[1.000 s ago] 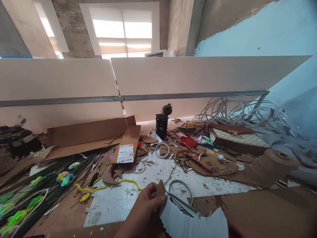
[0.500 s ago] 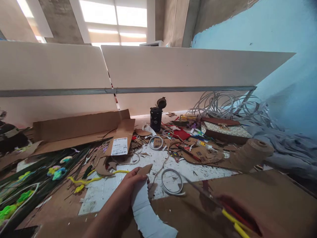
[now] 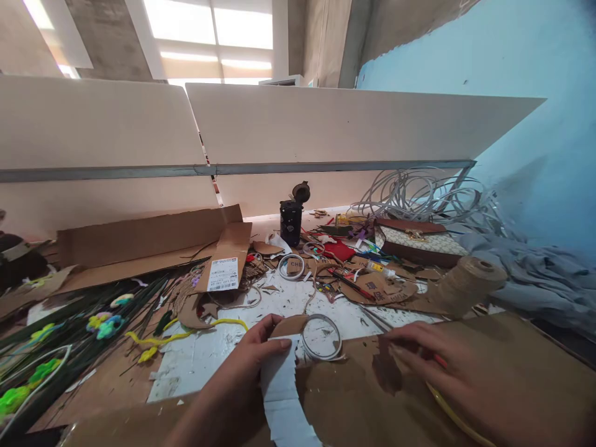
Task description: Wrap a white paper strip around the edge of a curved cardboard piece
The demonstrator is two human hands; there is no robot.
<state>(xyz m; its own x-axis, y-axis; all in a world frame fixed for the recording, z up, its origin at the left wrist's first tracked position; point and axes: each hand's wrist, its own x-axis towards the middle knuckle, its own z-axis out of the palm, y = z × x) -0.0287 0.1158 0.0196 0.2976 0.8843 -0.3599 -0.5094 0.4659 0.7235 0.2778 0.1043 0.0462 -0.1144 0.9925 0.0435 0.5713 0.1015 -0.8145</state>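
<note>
My left hand [image 3: 254, 366] is closed on a curved strip [image 3: 285, 391], white on its face, with a brown cardboard end showing beyond the thumb. Over the brown cardboard sheet [image 3: 344, 397] at the right, my right hand [image 3: 442, 366] is closed round scissors with red and yellow handles; their grey blades [image 3: 376, 318] point up and left. The hand covers most of the handles. A coil of grey tube [image 3: 321, 337] lies right beside the strip's upper end.
A black container [image 3: 290, 223] with a raised lid stands at the back. Around it are a tube ring [image 3: 291, 267], scraps and a handbag [image 3: 416, 242]. A twine roll [image 3: 475, 282] lies right, an opened carton [image 3: 149, 242] left, yellow yarn [image 3: 181, 337] nearer.
My left hand has shifted slightly right with the strip, which now stands closer to the grey coil. My right hand has come further into view, and the scissors have moved with it.
</note>
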